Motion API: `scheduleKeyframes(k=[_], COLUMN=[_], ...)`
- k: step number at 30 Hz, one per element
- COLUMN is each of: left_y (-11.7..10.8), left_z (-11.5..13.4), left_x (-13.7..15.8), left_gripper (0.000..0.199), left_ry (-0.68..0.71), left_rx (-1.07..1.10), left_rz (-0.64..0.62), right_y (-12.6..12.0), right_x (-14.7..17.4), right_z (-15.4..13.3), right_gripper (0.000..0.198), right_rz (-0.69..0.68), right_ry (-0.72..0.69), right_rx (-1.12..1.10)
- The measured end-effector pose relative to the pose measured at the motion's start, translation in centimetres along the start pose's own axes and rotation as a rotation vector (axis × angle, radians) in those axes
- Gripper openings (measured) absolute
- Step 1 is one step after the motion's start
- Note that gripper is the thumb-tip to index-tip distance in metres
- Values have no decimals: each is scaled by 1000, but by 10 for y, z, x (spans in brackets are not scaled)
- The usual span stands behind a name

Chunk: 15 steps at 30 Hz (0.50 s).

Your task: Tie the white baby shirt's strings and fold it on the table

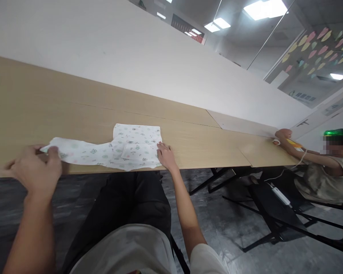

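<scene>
A white baby garment point(138, 141) with a small green and grey animal print lies partly folded on the table near its front edge. One long narrow part, like a sleeve or leg, stretches to the left. My left hand point(37, 165), slightly blurred, pinches the tip of that part between thumb and fingers. At the other end, my right hand point(165, 155) rests flat with its fingers on the garment's right edge, holding nothing. A folded layer lies on top in the middle of the cloth.
The long wooden table point(194, 146) runs along a white wall point(103, 57). On the right, another person point(322, 171) sits with arms on the table near a doll point(284, 134). A black folding chair point(277, 213) holds a white power strip point(280, 196) with a cable.
</scene>
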<state>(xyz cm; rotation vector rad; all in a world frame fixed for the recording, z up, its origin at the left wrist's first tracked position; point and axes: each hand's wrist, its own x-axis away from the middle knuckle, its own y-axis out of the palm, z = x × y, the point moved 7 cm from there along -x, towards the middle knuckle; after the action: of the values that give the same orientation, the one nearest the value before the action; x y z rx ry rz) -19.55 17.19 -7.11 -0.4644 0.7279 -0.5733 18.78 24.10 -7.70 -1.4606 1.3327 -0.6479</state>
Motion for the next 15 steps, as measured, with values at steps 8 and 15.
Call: scheduleKeyframes(k=[8,15], left_y=[31,95], left_z=[145,189], left_x=[40,113], left_gripper=[44,41], left_ry=[244,607], left_rx=[81,9], left_rz=[-113,-392], right_y=[1,3], right_x=[-1,-2], right_z=[3,5], right_gripper=[38,37], right_rz=[9,7], right_ry=[-3,8], right_rx=[-40,-52])
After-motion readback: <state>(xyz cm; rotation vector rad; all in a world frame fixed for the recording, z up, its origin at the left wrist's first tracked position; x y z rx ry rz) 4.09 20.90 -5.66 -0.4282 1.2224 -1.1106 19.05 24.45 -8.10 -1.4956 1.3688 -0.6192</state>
